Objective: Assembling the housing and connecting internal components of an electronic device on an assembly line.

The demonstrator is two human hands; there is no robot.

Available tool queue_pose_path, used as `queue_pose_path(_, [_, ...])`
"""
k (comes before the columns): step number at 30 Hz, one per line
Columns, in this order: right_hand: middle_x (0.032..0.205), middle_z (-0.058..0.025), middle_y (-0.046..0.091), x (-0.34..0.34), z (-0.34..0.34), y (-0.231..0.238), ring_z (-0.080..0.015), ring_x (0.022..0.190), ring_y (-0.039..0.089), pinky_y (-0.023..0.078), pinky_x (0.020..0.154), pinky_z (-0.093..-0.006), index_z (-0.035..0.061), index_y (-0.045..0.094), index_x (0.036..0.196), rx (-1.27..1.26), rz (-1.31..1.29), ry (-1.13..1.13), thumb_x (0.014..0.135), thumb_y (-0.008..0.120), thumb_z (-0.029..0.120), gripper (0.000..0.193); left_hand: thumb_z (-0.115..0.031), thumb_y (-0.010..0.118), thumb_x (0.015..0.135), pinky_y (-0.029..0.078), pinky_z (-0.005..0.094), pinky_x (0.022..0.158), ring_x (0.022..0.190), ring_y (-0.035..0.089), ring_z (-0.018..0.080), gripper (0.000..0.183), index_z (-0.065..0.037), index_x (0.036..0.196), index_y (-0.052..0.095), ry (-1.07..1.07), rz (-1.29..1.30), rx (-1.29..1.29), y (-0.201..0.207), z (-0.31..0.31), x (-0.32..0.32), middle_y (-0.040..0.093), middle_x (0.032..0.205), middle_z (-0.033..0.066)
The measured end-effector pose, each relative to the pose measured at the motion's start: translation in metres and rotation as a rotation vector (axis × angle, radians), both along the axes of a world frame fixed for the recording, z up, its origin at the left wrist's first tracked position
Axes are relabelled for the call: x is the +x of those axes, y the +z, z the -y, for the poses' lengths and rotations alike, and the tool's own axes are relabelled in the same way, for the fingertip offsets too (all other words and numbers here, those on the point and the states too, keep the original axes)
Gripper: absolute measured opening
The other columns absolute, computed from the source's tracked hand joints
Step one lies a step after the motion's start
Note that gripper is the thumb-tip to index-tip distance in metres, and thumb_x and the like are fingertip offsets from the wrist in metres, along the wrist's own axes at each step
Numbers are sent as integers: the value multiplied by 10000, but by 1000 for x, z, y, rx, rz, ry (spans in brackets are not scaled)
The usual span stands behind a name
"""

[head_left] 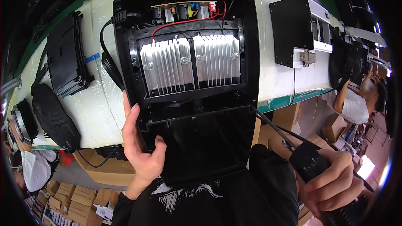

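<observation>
In front of me lies an open black plastic appliance housing [249, 54], its near end at my body. Inside are two silver finned heat sinks [167, 65] fixed with screws, and behind them a circuit board [182, 10] with a red wire. My left hand [142, 150] grips the housing's near left edge, fingers along the outside and thumb over the rim. My right hand [335, 180] is wrapped round a black electric screwdriver [307, 161]. Its long thin shaft slants up and left to the housing's right side; whether the tip sits in a screw is not visible.
A black power cord [109, 60] lies along the housing's left side. Further left are stacked black panels [65, 58] and a black mesh-covered part [54, 113]. A black metal box [291, 31] stands right. Cardboard boxes [81, 203] sit below the table. Other people work at both sides.
</observation>
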State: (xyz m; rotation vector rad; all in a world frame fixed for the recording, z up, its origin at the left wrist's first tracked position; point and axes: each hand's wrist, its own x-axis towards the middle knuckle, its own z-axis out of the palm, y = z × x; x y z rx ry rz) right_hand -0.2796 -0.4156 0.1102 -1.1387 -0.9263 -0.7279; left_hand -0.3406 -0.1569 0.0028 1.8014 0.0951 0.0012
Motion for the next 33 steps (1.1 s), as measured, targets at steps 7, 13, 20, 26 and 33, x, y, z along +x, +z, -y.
queue_pose_path(7, [683,-41,552,-3,-11,-7,-112,457,565,521,421,-179,20,467,652,-76,-151,-119,734,729,75,280,168,455,592,169,382,1115,1388,202,339,764,19,1333,344,44,-40,-9,5,1,7,174,1487,262])
queue_pose_path(13, [631,-98,526,4,-13,-6,-201,480,548,542,474,-278,13,471,805,-165,-350,74,828,657,412,440,177,454,591,177,376,1109,1380,221,333,771,9,1336,344,45,-49,18,5,-1,6,163,1492,258])
queue_pose_path(20, [666,-36,533,-1,-19,-22,-104,428,528,497,377,-186,23,463,639,-216,-339,-172,768,743,183,347,177,449,589,169,377,1111,1383,211,337,784,9,1345,329,52,-44,-20,2,0,6,149,1495,261])
queue_pose_path(26, [666,-69,534,3,-21,-29,-173,462,543,530,442,-244,17,469,722,-252,-331,-13,793,710,354,420,173,455,583,161,386,1117,1387,202,343,808,15,1361,303,58,-33,-69,2,0,6,155,1489,269])
queue_pose_path(33, [630,-165,595,5,-13,-33,-218,468,581,558,490,-277,-29,532,653,-98,-364,59,707,628,-85,124,161,447,566,125,406,1127,1394,175,368,822,22,1362,298,32,-16,-39,-2,-2,5,187,1476,279])
